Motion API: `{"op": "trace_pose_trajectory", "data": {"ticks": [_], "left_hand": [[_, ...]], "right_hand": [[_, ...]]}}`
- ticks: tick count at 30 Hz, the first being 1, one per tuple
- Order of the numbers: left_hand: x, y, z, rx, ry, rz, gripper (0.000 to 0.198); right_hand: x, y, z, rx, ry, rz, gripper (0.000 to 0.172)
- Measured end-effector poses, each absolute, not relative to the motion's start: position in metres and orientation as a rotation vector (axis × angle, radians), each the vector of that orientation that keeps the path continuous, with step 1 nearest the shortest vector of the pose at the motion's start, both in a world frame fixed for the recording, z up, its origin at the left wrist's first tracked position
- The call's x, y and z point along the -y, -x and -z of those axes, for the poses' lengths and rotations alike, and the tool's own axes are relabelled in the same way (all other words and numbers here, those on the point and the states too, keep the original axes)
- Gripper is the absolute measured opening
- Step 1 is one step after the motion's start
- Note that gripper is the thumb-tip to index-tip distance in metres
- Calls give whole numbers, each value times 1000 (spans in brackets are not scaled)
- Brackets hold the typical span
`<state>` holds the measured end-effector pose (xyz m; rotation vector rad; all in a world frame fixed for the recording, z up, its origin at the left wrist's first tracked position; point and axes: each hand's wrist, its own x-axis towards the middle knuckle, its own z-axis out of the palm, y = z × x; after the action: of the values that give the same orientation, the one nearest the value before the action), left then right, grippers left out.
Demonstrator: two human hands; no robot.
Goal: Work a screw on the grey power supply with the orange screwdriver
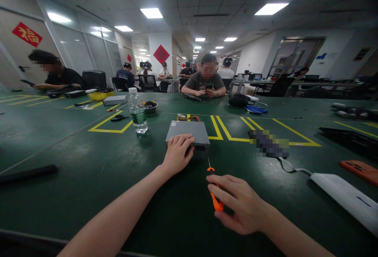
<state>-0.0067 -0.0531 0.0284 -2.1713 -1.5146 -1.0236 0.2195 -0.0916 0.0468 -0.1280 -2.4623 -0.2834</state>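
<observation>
A grey metal box (189, 130) with a power socket on its near side and coloured wires (188, 118) at its back lies on the green table. My left hand (179, 151) rests on its top and near left edge, fingers spread a little. In my right hand (236, 200) is an orange-handled screwdriver (216, 202), gripped between thumb and fingers. Its thin shaft points up and away, the tip at the box's near right corner. Whether the tip sits in a screw is too small to tell.
A water bottle (138, 113) stands left of the box, beside a metal bowl (150, 108). A white device (345, 194) with a cable and an orange phone (360, 170) lie right. A person (206, 80) sits across the table.
</observation>
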Motion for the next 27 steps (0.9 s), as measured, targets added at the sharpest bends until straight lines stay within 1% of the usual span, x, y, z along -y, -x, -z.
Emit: {"op": "trace_pose_trajectory", "data": {"ticks": [5,9,12,20,25,27], "left_hand": [[54,7,-29,1520,2173,1022,27],[54,7,-29,1531,2174,1006,27],[54,7,-29,1531,2176,1004,27],[54,7,-30,1541,2166,1002,27],[54,7,-30,1538,2176,1006,27],[55,6,-30,1532,2181,1008,27]], "right_hand": [[91,-219,-47,2492,89,340,31],[92,-217,-44,2484,90,288,29],[92,-216,-42,2462,99,237,31],[87,-221,-39,2351,160,199,27],[85,-222,-40,2354,160,236,25],[85,-222,-42,2381,156,260,27]]}}
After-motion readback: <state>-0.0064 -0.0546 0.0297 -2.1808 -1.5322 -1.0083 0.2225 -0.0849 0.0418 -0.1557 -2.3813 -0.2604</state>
